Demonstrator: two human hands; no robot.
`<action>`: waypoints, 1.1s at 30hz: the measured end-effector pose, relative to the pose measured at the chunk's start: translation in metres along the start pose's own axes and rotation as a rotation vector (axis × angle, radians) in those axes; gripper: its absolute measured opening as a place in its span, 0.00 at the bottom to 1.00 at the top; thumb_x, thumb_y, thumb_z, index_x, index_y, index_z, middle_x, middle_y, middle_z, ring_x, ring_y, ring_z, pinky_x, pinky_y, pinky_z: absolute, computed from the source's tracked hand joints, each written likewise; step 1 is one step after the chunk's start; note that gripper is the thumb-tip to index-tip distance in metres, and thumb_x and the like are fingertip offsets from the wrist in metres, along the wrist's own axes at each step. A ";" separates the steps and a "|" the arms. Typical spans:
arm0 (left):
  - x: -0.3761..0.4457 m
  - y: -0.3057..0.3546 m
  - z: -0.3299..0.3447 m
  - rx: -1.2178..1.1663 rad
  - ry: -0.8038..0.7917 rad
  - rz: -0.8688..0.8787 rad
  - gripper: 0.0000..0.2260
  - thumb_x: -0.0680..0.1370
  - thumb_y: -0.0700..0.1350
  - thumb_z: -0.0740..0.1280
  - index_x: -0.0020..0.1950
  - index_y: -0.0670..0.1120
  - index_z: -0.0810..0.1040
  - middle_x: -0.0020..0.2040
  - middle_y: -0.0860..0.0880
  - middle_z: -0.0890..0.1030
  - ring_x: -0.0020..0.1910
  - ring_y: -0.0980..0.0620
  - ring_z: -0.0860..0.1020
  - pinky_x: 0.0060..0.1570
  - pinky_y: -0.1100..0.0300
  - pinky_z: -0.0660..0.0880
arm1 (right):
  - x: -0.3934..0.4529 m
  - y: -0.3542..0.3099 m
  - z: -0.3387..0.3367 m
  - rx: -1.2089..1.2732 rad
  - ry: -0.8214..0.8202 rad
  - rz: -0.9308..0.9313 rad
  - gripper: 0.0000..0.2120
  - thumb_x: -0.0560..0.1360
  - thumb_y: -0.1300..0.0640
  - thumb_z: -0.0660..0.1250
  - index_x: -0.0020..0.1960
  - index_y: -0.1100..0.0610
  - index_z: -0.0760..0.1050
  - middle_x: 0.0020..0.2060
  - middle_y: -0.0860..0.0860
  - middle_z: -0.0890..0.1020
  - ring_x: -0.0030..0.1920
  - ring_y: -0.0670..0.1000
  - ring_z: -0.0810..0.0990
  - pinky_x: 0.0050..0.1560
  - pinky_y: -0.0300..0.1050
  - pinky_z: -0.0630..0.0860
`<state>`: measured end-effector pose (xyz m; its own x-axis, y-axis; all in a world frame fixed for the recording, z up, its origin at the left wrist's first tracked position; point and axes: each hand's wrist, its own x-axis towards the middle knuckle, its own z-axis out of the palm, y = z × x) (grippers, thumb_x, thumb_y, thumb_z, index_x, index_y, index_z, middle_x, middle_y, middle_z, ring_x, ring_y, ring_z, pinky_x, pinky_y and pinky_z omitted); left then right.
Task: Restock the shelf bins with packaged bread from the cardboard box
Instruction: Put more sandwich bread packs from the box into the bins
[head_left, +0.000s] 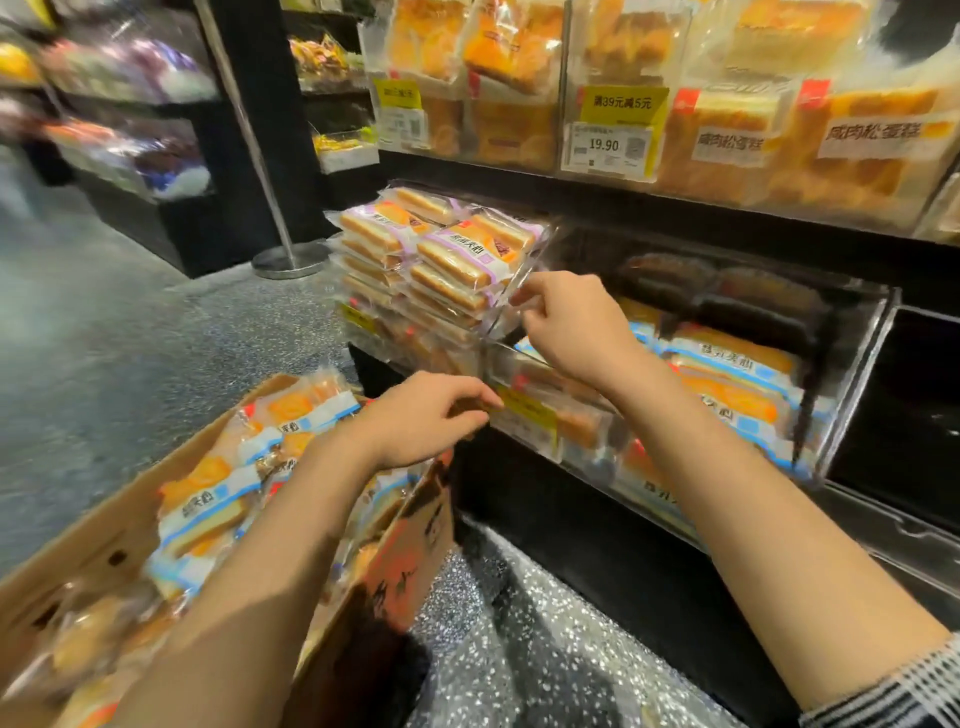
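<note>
The cardboard box (410, 525) stands at the lower left, filled with blue-and-white packs of bread (208, 499). On the shelf, a clear bin (540, 244) holds stacked purple-labelled bread packs (457, 254). To its right, a lower clear bin (841, 374) holds blue-labelled packs (727, 364). My right hand (566, 322) pinches the right edge of the purple-pack bin with curled fingers. My left hand (431, 415) reaches over the box, and its fingertips pinch the front corner of the lower bin by a yellow tag (524, 410). Neither hand holds a pack.
The upper shelf carries big clear bins of cakes with a yellow price tag (615, 124). An empty dark bin (904, 405) sits at the far right. A metal pole with a round base (291, 260) stands on the speckled floor. More shelves line the left aisle.
</note>
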<state>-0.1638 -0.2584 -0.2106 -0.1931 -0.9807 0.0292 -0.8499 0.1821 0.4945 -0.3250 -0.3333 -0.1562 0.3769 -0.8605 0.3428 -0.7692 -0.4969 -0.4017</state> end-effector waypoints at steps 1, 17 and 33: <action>-0.011 -0.013 -0.003 0.066 -0.072 -0.032 0.09 0.80 0.47 0.63 0.58 0.55 0.78 0.44 0.59 0.79 0.45 0.57 0.79 0.56 0.57 0.74 | 0.002 -0.010 0.009 0.014 -0.046 -0.040 0.14 0.76 0.59 0.59 0.57 0.51 0.79 0.53 0.55 0.82 0.55 0.58 0.78 0.54 0.51 0.76; -0.162 -0.206 -0.013 0.124 0.055 -0.853 0.10 0.76 0.48 0.68 0.57 0.50 0.81 0.58 0.45 0.80 0.56 0.46 0.78 0.53 0.59 0.73 | -0.009 -0.122 0.202 0.144 -0.742 -0.264 0.23 0.76 0.56 0.68 0.69 0.59 0.69 0.60 0.56 0.79 0.57 0.55 0.79 0.50 0.41 0.71; -0.219 -0.239 -0.013 -0.015 0.201 -0.997 0.04 0.77 0.46 0.65 0.45 0.52 0.80 0.45 0.47 0.83 0.48 0.48 0.79 0.52 0.58 0.75 | -0.017 -0.202 0.323 0.401 -0.707 0.102 0.21 0.67 0.46 0.76 0.30 0.57 0.69 0.31 0.55 0.76 0.36 0.53 0.76 0.34 0.44 0.68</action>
<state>0.0877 -0.0882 -0.3238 0.6874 -0.6790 -0.2578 -0.5721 -0.7249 0.3838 -0.0094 -0.2547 -0.3556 0.6547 -0.7045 -0.2740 -0.6243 -0.2997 -0.7214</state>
